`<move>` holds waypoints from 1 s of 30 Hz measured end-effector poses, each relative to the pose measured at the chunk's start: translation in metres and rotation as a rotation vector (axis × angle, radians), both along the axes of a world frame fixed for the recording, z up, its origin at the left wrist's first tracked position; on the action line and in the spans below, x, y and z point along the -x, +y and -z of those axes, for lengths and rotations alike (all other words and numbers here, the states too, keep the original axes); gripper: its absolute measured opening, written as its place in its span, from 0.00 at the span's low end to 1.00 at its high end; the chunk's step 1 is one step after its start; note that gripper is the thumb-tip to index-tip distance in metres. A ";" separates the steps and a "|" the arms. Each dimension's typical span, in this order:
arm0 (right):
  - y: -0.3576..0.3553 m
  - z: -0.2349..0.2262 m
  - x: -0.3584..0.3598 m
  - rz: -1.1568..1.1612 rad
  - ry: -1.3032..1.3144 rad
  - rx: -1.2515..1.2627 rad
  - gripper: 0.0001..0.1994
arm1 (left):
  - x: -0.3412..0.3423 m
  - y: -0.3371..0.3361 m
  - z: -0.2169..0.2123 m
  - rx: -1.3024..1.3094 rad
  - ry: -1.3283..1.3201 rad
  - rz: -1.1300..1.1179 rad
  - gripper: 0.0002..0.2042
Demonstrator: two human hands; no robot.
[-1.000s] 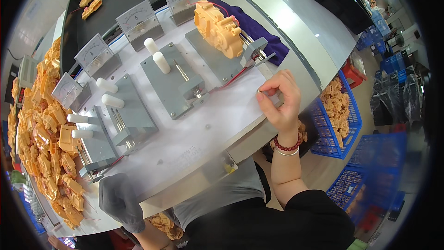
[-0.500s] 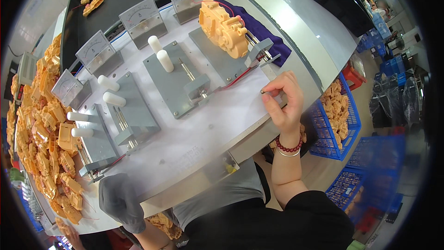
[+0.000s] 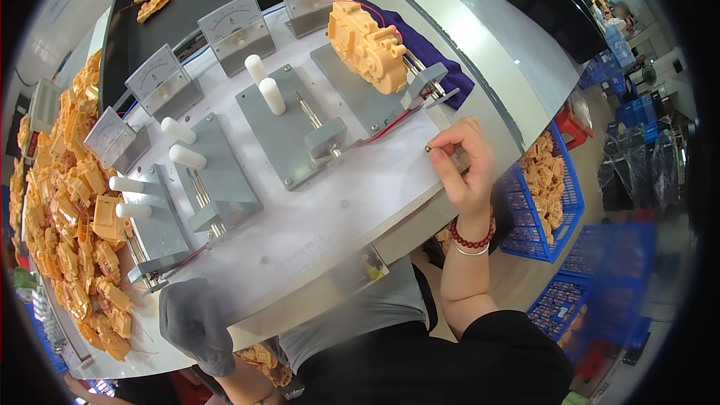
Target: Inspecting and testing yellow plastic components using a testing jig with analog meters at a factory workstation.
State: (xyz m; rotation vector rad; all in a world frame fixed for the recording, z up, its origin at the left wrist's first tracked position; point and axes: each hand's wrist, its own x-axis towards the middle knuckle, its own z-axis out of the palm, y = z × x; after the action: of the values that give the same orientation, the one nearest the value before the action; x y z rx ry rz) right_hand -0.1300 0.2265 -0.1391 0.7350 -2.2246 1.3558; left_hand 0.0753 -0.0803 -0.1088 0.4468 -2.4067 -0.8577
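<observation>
- Head view: the right hand (image 3: pixel 463 169) pinches a small dark part (image 3: pixel 428 148) at the bench's (image 3: pixel 352 210) right edge, seemingly a fixture-loading step (next calls for a fine, steady placement).
- The gloved left hand (image 3: pixel 193 322) rests loosely closed, holding nothing, at the near-left edge.
- An orange housing (image 3: pixel 367 45) sits on the far-right fixture; blue crates (image 3: pixel 551 187) stand beyond the right edge.

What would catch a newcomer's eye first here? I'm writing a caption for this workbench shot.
First, the heap of orange plastic parts along the bench's left edge, and one orange housing mounted on the far right grey fixture. Behind the fixtures stands a row of grey dial meters. At the right edge, the bare right hand pinches a small dark part, while the gloved left hand rests at the near left.
</observation>
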 end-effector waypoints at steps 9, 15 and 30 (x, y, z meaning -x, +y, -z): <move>0.000 0.000 0.000 -0.006 -0.016 0.035 0.01 | 0.000 0.000 0.000 -0.013 -0.012 -0.007 0.07; 0.000 -0.001 0.000 -0.006 -0.002 0.024 0.01 | 0.002 0.001 0.000 0.027 0.024 0.045 0.03; 0.001 -0.001 -0.003 -0.002 -0.081 0.043 0.08 | -0.004 -0.007 -0.016 0.086 0.116 0.110 0.06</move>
State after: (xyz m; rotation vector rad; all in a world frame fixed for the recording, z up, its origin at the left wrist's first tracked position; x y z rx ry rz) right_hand -0.1271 0.2280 -0.1377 0.6791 -2.2500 1.4539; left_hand 0.0793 -0.0868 -0.0926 0.2274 -2.3679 -0.8003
